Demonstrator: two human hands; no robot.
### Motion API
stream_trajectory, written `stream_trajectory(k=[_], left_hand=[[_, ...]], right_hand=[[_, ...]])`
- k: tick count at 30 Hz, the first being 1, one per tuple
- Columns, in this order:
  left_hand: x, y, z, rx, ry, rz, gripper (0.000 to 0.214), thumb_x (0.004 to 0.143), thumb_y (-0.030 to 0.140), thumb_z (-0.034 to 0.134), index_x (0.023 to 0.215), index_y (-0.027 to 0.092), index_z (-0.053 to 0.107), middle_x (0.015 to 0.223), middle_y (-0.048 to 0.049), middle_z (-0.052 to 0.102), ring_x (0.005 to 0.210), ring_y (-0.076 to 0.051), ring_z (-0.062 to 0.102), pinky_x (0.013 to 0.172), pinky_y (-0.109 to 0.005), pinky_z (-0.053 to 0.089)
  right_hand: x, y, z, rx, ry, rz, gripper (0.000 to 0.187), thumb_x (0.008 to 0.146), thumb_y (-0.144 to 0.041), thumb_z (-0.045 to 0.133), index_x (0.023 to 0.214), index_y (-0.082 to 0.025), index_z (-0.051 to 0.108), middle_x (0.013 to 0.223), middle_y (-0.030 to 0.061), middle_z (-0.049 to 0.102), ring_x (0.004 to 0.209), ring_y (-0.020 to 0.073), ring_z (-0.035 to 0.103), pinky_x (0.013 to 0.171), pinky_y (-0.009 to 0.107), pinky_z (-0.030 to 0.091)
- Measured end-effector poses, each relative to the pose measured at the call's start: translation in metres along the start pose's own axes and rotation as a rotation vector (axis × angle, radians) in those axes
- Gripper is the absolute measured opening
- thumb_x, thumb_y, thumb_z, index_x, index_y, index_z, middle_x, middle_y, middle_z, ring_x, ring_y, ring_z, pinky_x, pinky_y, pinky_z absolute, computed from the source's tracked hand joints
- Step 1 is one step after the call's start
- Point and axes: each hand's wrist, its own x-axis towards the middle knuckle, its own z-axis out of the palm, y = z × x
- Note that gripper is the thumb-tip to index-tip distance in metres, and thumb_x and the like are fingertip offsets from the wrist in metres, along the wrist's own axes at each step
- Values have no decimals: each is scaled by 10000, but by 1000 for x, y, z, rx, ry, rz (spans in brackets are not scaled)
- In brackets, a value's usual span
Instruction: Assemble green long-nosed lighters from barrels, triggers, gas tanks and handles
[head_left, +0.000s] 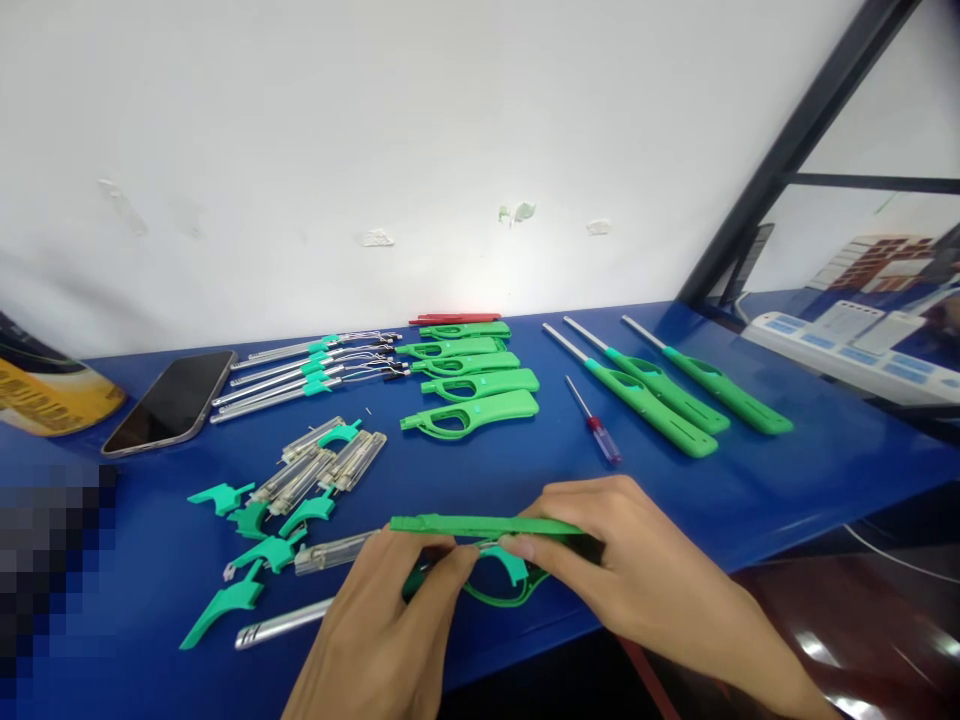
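Observation:
Near the table's front edge, my left hand is closed on the front end of a green lighter casing. My right hand grips the casing's rear end, thumb pressed at its inner side. A teal trigger shows between the hands, above the curved trigger guard. From under my left hand a silver lighter tube sticks out to the left. Beside it lies a clear fuel tank, partly hidden by the fingers. Loose teal triggers and more clear fuel tanks are scattered to the left.
Behind are several green casing halves, red pieces and silver tubes with wires. A screwdriver and three whole green lighters lie right. A phone lies left; a power strip is beyond the black frame.

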Motion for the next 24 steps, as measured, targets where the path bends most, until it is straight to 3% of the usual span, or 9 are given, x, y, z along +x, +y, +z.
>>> stream_trajectory(k=[9,24], left_hand=[[-6,-3,3,-12,-26,5,377,1033,31,435,1263,209,675,1142,-88,664,1019,-201,687,898,-350,612],[-8,-3,1,5,-79,16,415,1027,32,407,1302,197,670,1163,-96,675,1064,-231,678,913,-374,614]], right_hand=[[1,3,0,-20,50,-3,463,1090,-491,564,733,-206,635,704,-39,655,649,113,585,669,286,366],[1,4,1,-38,51,-16,470,1094,-504,548,743,-206,642,709,-37,657,649,116,584,681,286,379]])
